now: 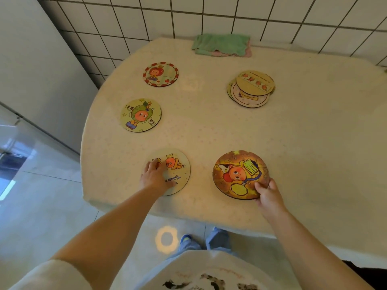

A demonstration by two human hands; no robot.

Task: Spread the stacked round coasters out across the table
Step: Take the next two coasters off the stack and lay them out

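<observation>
Pinching the orange coaster (238, 174), right hand (267, 195); left hand (154, 176) spread flat on pale coaster (178, 164).

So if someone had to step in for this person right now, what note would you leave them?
Left hand: flat on the pale coaster near the table's front edge.
Right hand: grip on the rim of the orange coaster, which lies on the table.
Done: red-rimmed coaster and green-character coaster laid singly at left.
Left: the remaining stack at far right still overlaps; spread those out. A folded green cloth sits at the back.
</observation>
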